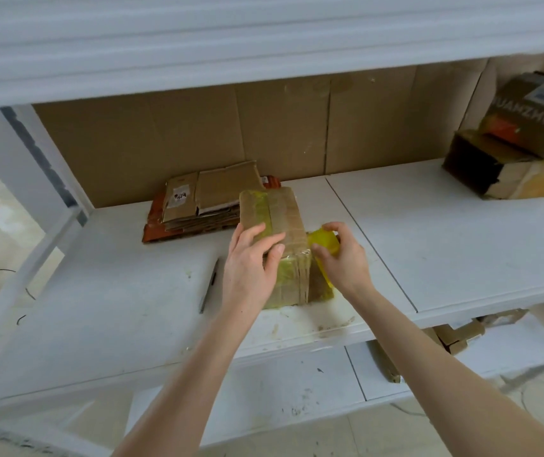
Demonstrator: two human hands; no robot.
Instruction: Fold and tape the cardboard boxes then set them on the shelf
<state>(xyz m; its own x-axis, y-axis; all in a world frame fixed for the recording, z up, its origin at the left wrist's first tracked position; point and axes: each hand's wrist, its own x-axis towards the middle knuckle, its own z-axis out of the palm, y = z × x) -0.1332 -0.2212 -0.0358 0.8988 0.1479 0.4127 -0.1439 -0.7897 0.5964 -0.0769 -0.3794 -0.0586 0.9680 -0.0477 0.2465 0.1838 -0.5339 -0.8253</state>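
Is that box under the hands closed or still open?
Closed. The cardboard box has flat top flaps under tape strips; the left hand presses it, the right hand holds a yellow tape roll.

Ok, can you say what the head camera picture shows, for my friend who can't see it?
A person's left hand rests on top of a cardboard box while the right hand holds a roll of yellow tape at its right side. The box sits on a white shelf, with flat cardboard stacked behind it.
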